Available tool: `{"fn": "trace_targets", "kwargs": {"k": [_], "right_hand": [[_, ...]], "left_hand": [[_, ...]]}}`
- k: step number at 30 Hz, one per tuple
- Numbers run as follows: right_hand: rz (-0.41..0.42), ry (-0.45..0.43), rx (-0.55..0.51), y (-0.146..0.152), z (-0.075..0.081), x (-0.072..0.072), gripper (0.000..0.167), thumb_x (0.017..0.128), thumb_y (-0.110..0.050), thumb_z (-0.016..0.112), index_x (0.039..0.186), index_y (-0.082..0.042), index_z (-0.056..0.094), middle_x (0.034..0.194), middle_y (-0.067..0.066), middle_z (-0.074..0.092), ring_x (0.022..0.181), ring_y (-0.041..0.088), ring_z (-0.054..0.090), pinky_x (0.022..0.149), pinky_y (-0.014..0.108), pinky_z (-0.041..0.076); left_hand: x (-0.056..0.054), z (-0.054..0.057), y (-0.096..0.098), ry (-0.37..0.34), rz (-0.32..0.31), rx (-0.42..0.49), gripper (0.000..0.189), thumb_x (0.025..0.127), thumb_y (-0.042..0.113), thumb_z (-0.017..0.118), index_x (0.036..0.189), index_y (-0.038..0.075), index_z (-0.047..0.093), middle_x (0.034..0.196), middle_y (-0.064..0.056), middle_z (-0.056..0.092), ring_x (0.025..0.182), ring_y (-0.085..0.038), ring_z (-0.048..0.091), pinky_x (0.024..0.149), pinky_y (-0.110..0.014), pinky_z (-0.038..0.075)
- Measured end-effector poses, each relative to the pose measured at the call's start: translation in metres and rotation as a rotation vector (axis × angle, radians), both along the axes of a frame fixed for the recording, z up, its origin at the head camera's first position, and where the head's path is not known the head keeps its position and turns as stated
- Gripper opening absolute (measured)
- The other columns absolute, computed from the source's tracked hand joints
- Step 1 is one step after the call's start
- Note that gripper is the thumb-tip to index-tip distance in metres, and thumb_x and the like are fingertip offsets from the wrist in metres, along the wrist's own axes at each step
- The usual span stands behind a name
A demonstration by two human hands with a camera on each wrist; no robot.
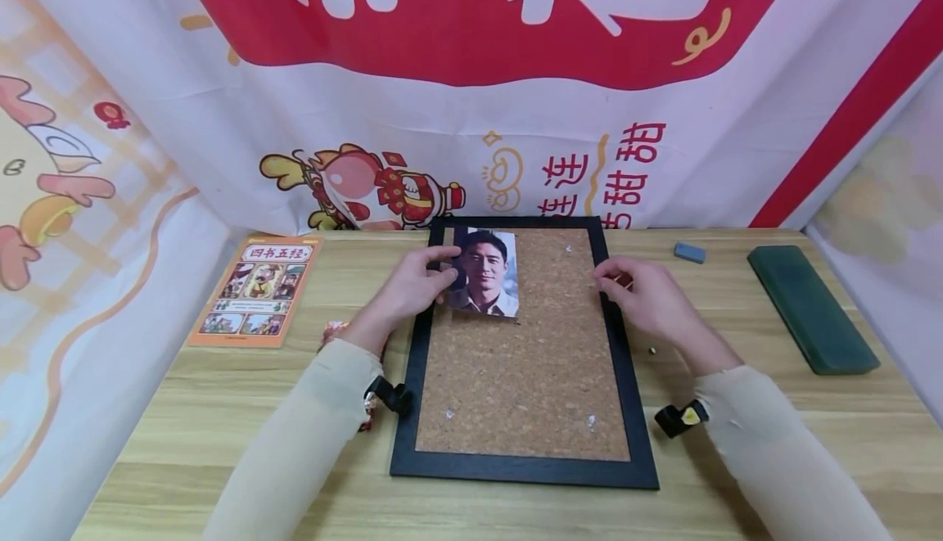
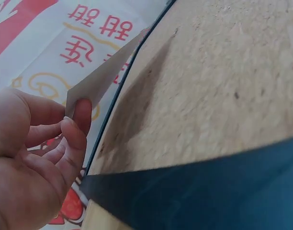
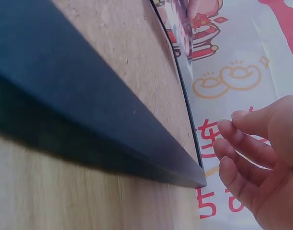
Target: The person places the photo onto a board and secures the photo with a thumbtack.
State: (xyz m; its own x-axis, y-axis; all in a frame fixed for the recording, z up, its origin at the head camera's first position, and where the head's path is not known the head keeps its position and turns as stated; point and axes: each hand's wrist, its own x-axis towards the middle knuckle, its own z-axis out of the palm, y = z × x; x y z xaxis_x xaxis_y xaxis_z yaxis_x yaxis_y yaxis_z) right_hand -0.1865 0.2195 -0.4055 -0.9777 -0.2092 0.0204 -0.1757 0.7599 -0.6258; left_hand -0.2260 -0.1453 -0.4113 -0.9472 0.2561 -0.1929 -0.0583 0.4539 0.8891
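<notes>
The left hand (image 1: 418,281) pinches the left edge of a portrait photo (image 1: 489,275) between thumb and fingers. The photo is tilted, raised off the upper left of a black-framed cork board (image 1: 530,377). In the left wrist view, its pale back (image 2: 101,72) casts a shadow on the cork. Beside the board's right frame edge is the right hand (image 1: 647,294), its thumb and forefinger tips close together. A tiny pale speck shows by those tips in the head view; whether they hold it is unclear. Small clear pins (image 1: 591,422) sit near several of the board's corners.
An orange illustrated booklet (image 1: 250,291) lies at the left. A red patterned item (image 1: 366,422) is partly hidden under the left forearm. On the right are a blue eraser-like block (image 1: 689,252), a dark green case (image 1: 810,309) and a tiny dark object (image 1: 651,350). A printed curtain stands behind.
</notes>
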Motion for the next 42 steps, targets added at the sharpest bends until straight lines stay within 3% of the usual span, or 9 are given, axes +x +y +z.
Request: {"fn": "trace_targets", "kwargs": {"k": [10,13,18,22,24,31,38,42], "right_hand": [[-0.005,-0.04,-0.043,-0.01,-0.002,-0.008,0.022,0.111,-0.016,0.06,0.125,-0.006,0.073,0.113,0.013,0.076,0.098,0.028,0.066,0.081,0.037,0.053],[-0.009,-0.041,-0.05,-0.014,-0.003,-0.011,0.021,0.111,-0.016,0.06,0.125,-0.007,0.073,0.114,0.013,0.075,0.098,0.028,0.065,0.081,0.037,0.053],[-0.009,-0.057,-0.081,-0.024,-0.003,-0.017,0.021,0.111,-0.016,0.061,0.125,-0.006,0.073,0.111,0.014,0.074,0.09,0.027,0.064,0.075,0.036,0.054],[0.007,-0.077,-0.105,-0.031,-0.003,-0.022,0.022,0.11,-0.016,0.062,0.125,-0.006,0.074,0.109,0.015,0.073,0.087,0.027,0.062,0.073,0.036,0.054],[0.011,-0.085,-0.114,-0.034,-0.003,-0.025,0.022,0.11,-0.016,0.063,0.125,-0.006,0.074,0.11,0.015,0.073,0.088,0.027,0.061,0.074,0.036,0.053],[-0.002,-0.11,-0.155,-0.042,-0.008,-0.038,0.022,0.108,-0.017,0.066,0.123,-0.004,0.075,0.111,0.015,0.075,0.089,0.024,0.063,0.075,0.033,0.053],[-0.011,-0.136,-0.237,-0.055,-0.013,-0.053,0.02,0.107,-0.012,0.067,0.118,0.002,0.076,0.095,0.018,0.076,0.081,0.024,0.069,0.068,0.026,0.053],[-0.015,-0.161,-0.339,-0.064,-0.018,-0.064,0.02,0.106,-0.006,0.066,0.116,0.009,0.074,0.092,0.022,0.076,0.073,0.016,0.069,0.066,0.025,0.059]], "left_hand": [[-0.007,-0.008,0.021,-0.073,-0.012,-0.027,0.048,0.111,0.014,0.06,0.158,0.018,0.055,0.134,-0.016,0.069,0.075,-0.02,0.062,0.059,-0.028,0.048],[-0.009,-0.01,0.025,-0.071,-0.026,-0.024,0.049,0.11,0.013,0.06,0.159,0.017,0.054,0.136,-0.016,0.068,0.084,-0.021,0.066,0.063,-0.028,0.05],[-0.012,-0.012,0.032,0.002,-0.078,-0.076,0.051,0.109,0.012,0.061,0.159,0.008,0.051,0.147,-0.018,0.062,0.109,-0.026,0.067,0.085,-0.035,0.057],[-0.014,-0.012,0.039,0.079,-0.107,-0.178,0.053,0.109,0.016,0.062,0.159,0.005,0.051,0.154,-0.02,0.055,0.124,-0.03,0.06,0.109,-0.046,0.051],[-0.015,-0.012,0.042,0.106,-0.123,-0.221,0.053,0.108,0.017,0.062,0.159,0.004,0.051,0.153,-0.02,0.054,0.126,-0.031,0.059,0.113,-0.048,0.049],[-0.016,-0.015,0.045,0.144,-0.171,-0.304,0.056,0.109,0.022,0.063,0.16,0.004,0.048,0.157,-0.02,0.053,0.131,-0.031,0.058,0.12,-0.049,0.045],[-0.024,-0.022,0.048,0.177,-0.147,-0.335,0.058,0.108,0.023,0.063,0.16,0.004,0.049,0.139,-0.016,0.06,0.123,-0.028,0.057,0.113,-0.046,0.048],[-0.022,-0.02,0.05,0.185,-0.132,-0.342,0.056,0.107,0.022,0.063,0.159,0.002,0.05,0.142,-0.018,0.06,0.126,-0.03,0.058,0.116,-0.048,0.047]]}}
